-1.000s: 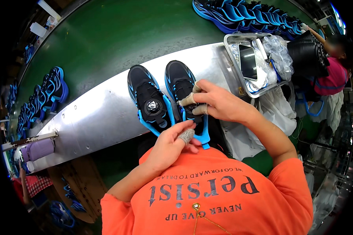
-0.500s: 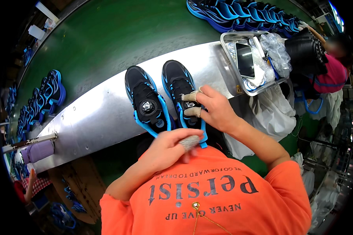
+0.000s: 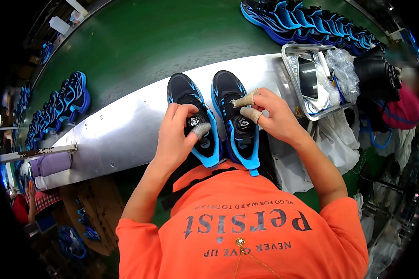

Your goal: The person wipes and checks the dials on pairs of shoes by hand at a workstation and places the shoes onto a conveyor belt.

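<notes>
Where the curved steel ledge narrows at the left, a smooth purple cylinder lies beside a scuffed metal bar, and a row of black-and-blue sneakers stands beyond on the green surface. Next comes the left hand, partly curled, its thumb in a grey, knitted-looking cot; thumb and forefinger straddle the round dial of the left sneaker, though I cannot tell whether they grip it. This shoe and the right sneaker sit side by side on the ledge, uppers of dark fabric, long axes running away from the wearer, toes at the far end and slightly leftward, heels toward the orange shirt. Both look black with bright blue streaks, blue collar linings and glossy dials. At the right shoe's laces, the right hand is half open, two digits in beige wraps; whether they pinch a lace I cannot tell. Farther right, a clear plastic bin holds a flat dark-screened phone and crinkled film, above a creased white bag.
</notes>
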